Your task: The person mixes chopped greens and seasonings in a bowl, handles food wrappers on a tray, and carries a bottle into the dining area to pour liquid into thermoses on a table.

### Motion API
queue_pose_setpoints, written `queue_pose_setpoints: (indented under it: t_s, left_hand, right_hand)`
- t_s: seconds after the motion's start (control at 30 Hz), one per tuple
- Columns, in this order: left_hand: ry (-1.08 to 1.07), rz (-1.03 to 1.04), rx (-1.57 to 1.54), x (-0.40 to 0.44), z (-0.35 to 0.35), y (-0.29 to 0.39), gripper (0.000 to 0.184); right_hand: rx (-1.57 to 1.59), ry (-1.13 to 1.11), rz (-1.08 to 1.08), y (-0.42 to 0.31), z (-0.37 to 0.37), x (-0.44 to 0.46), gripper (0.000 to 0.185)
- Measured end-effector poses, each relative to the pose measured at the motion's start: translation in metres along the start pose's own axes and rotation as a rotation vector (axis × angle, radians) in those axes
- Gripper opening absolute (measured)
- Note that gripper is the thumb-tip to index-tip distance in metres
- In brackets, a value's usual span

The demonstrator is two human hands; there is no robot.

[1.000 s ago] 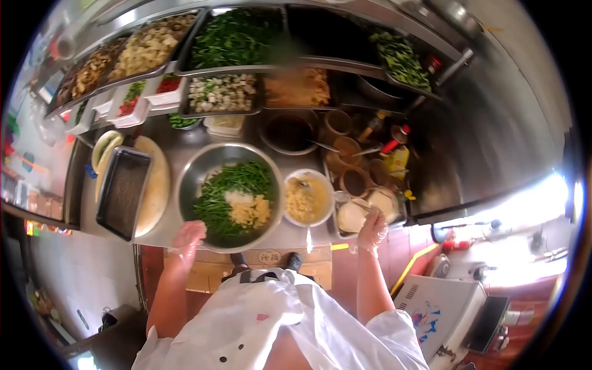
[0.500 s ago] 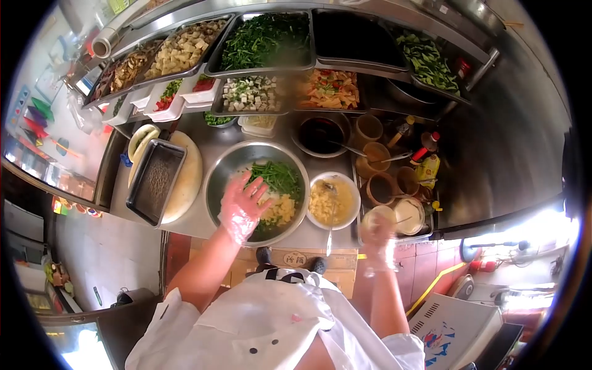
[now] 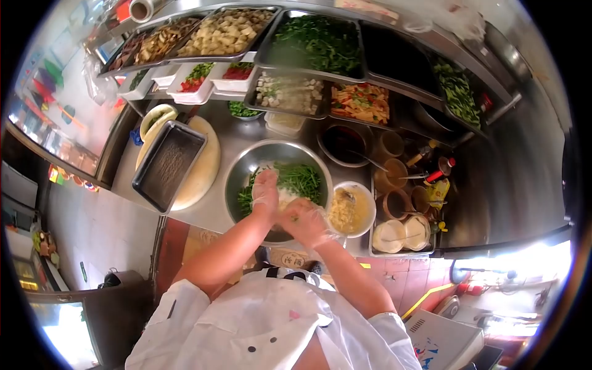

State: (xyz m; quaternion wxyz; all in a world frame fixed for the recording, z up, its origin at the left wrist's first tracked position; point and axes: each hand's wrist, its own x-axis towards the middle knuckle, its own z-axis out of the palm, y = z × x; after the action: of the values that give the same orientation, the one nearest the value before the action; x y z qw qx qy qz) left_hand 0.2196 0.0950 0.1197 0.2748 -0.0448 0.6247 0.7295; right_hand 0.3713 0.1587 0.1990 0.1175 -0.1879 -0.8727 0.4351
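A large steel bowl (image 3: 234, 166) holds cut green vegetable (image 3: 299, 179), with white and pale yellow bits among it. Over the middle of the bowl is my left hand (image 3: 266, 190) in a clear glove, its fingertips foreshortened and hard to make out. My right hand (image 3: 303, 223), also gloved, is at the bowl's near right side, close beside the left wrist. Its fingers are curled in, with a speck of green showing; what they hold is hidden. Right of the bowl, a white bowl (image 3: 369, 216) contains chopped yellowish food in liquid and a spoon.
An empty dark tray (image 3: 169, 166) lies on a round board (image 3: 206, 166) at left. Behind are a bowl of dark liquid (image 3: 345, 145) and shelves of food trays (image 3: 317, 43). At right, a metal tray (image 3: 401, 251) carries seasoning jars, spoons and two pale round containers (image 3: 390, 236).
My right hand has moved left from the seasoning containers to the large bowl. My left hand, spread above the greens half a second ago, is now lower over them. The view has shifted.
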Motion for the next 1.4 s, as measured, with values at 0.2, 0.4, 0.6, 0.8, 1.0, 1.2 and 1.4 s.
queue_pose_setpoints:
  t_s: [0.2,0.4,0.6,0.8,1.0,1.2,1.4]
  left_hand:
    - [-0.071,-0.374,-0.14,0.014,-0.027,0.031,0.041]
    - [-0.012,-0.417,-0.1,0.044,-0.043,0.032,0.032]
    - [-0.376,0.037,0.15,0.098,-0.059,-0.069,0.043]
    - [-0.312,-0.336,-0.183,0.039,-0.03,0.012,0.064]
    - [-0.418,-0.286,-0.244,0.039,-0.036,-0.007,0.076]
    - [-0.507,-0.028,0.096,0.041,-0.05,-0.017,0.062]
    - [-0.417,0.754,0.845,0.023,-0.055,-0.059,0.058]
  right_hand:
    - [-0.601,0.299,-0.193,-0.001,0.035,0.038,0.021]
    - [-0.123,0.07,0.238,-0.028,0.04,0.032,0.04]
    - [-0.26,0.074,0.285,-0.022,0.07,0.048,0.032]
    - [-0.472,0.019,0.366,-0.003,0.089,0.071,0.021]
    - [-0.485,0.059,0.406,0.032,0.102,0.078,0.024]
    - [-0.456,0.244,0.159,0.06,0.118,0.081,0.021]
    - [-0.462,0.358,0.064,0.087,0.131,0.051,0.019]
